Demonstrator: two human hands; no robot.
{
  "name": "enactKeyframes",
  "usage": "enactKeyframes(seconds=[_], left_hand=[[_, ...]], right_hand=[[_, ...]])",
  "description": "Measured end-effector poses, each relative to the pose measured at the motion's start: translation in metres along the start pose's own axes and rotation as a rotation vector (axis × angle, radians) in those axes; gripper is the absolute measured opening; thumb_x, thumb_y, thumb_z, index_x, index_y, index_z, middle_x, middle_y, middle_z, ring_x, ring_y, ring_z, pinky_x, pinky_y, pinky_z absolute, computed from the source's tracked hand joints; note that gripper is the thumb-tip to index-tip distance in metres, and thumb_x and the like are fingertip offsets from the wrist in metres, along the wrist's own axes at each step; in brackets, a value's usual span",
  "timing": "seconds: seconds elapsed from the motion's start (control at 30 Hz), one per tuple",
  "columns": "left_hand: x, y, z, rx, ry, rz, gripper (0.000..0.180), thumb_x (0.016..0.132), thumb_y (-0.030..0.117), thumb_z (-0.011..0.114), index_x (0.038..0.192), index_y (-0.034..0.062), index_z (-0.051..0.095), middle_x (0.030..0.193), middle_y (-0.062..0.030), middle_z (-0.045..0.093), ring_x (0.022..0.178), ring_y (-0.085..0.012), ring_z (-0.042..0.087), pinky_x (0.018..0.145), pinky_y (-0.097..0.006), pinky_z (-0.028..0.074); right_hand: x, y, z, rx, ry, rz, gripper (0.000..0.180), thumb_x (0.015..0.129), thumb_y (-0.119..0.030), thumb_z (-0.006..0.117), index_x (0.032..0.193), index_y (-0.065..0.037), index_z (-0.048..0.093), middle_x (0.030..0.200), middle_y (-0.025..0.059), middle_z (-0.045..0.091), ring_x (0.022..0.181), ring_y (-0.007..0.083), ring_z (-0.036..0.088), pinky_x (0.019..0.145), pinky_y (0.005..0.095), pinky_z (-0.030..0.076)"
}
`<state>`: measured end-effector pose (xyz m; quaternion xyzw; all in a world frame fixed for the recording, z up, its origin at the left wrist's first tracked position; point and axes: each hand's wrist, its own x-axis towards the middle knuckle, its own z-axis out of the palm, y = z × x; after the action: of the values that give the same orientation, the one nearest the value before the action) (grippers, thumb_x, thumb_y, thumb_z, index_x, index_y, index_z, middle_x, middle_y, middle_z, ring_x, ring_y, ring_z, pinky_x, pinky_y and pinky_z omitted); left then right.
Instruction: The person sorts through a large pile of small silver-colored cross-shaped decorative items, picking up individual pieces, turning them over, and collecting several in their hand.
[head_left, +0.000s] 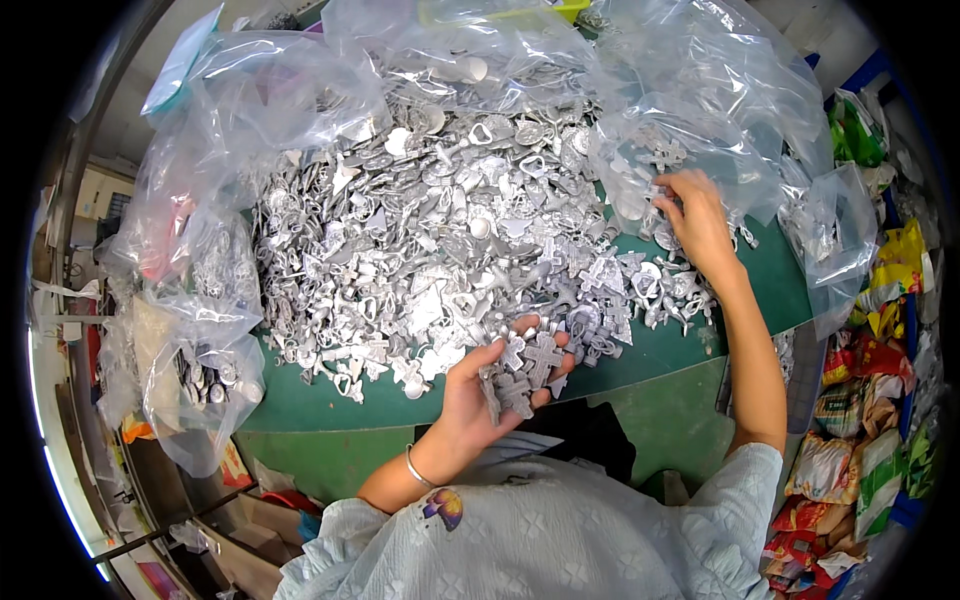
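My left hand (470, 400), palm up near the table's front edge, is closed around several grey metal cross pendants (541, 358). My right hand (697, 222) is stretched out to the right, over the mouth of a clear plastic bag (625, 150). Its thumb and bent fingers look slightly apart, somewhat blurred, with no piece plainly between them. Just beyond those fingertips, a cross-shaped piece (664, 154) shows at the bag. Between my hands spreads a broad heap of silvery metal charms (430, 235) of mixed shapes.
The green table (340, 415) carries the heap. Clear plastic bags (180, 260) with more metal pieces ring it at left, back and right. A yellow-green container (570, 10) stands at the back. Colourful packages (830, 462) line a rack at right; an open drawer (240, 545) sits lower left.
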<state>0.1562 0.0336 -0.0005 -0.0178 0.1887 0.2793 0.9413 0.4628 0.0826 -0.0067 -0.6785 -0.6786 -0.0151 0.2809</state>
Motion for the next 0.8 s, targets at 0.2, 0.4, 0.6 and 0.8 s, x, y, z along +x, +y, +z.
enactKeyframes(seconds=[0.2, 0.4, 0.6, 0.8], left_hand=[[-0.003, 0.001, 0.0, 0.004, 0.007, 0.005, 0.044, 0.084, 0.028, 0.048, 0.123, 0.01, 0.039, 0.12, -0.0199, 0.046, 0.107, -0.0343, 0.05, 0.065, -0.032, 0.052], [-0.001, 0.0, 0.002, -0.006, 0.002, -0.019, 0.045, 0.084, 0.028, 0.048, 0.124, 0.0095, 0.038, 0.121, -0.02, 0.045, 0.107, -0.0342, 0.049, 0.067, -0.033, 0.053], [-0.002, 0.0, 0.004, -0.004, -0.001, -0.02, 0.046, 0.083, 0.027, 0.048, 0.124, 0.0089, 0.038, 0.121, -0.0201, 0.045, 0.108, -0.034, 0.049, 0.068, -0.032, 0.053], [-0.003, -0.001, 0.004, -0.02, -0.014, -0.026, 0.046, 0.084, 0.027, 0.048, 0.124, 0.0082, 0.037, 0.12, -0.0203, 0.045, 0.108, -0.0344, 0.049, 0.069, -0.033, 0.054]], right_hand=[[-0.008, -0.007, -0.015, 0.606, 0.04, 0.367, 0.014, 0.077, -0.006, 0.062, 0.089, 0.001, 0.06, 0.074, 0.0044, 0.058, 0.064, 0.0133, 0.052, 0.057, 0.0266, 0.041], [-0.022, -0.042, -0.047, 1.125, -0.011, 0.547, 0.013, 0.08, -0.007, 0.061, 0.087, 0.004, 0.058, 0.069, 0.0027, 0.056, 0.06, 0.0069, 0.053, 0.051, 0.0188, 0.041], [-0.026, -0.061, -0.056, 1.109, -0.018, 0.48, 0.011, 0.079, -0.006, 0.063, 0.083, 0.003, 0.059, 0.067, 0.0028, 0.057, 0.056, 0.0074, 0.053, 0.049, 0.0193, 0.041], [-0.013, -0.038, -0.037, 0.846, 0.089, 0.48, 0.011, 0.08, -0.007, 0.061, 0.085, 0.002, 0.061, 0.067, 0.0048, 0.058, 0.056, 0.0093, 0.053, 0.05, 0.0201, 0.041]])
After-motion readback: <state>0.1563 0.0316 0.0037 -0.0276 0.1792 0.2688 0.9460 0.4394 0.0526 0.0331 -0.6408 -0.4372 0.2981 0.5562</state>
